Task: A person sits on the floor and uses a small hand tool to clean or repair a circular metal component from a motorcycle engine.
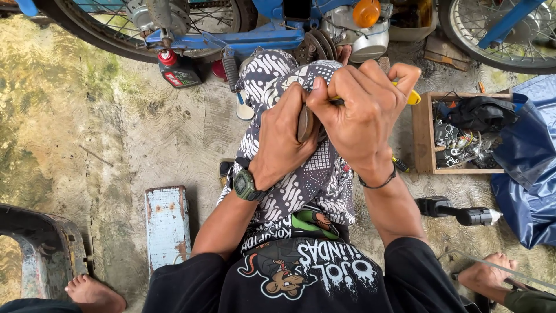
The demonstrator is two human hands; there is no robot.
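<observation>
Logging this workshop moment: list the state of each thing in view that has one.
Left hand: shut on a round brownish metal disc.
Right hand: shut on a yellow-handled tool.
Open wooden box: full of metal parts.
Red-capped dark oil bottle: upright, capped.
Black power tool: lying on floor.

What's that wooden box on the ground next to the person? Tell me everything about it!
The wooden box is a shallow open tray of plain brown boards, lying flat on the concrete floor beside the person's right hand. It has no lid. Inside sits a jumble of small shiny metal parts and a black cloth or bag. A blue sheet lies against its far side. No hand touches it.
</observation>
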